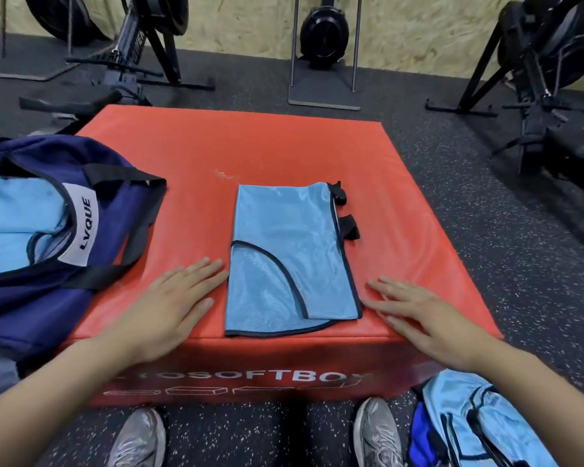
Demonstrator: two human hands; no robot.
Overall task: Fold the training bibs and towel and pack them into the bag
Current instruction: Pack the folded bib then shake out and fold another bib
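A light-blue training bib lies flat on the red soft plyo box, folded lengthwise into a narrow panel, black straps poking out at its far right edge. The person's hands rest flat on the box on either side of it: the left hand just beside the bib's left edge, the right hand with fingertips at or nearly touching its near right corner. Both have fingers straight and spread, holding nothing.

To the left, partly on the box, the navy bag sits unzipped w/ light-blue fabric already inside — prob. one or more packed bibs, though whether the towel is in there too can't be told from this angle. On the floor by the right foot, a loose heap of blue bibs waits unfolded; a darker blue piece shows under it.

Progress, as a judgement: roughly midway. Something is packed, one bib is half-folded and likely needs another fold crosswise before going in, and the pile on the floor is still to do.
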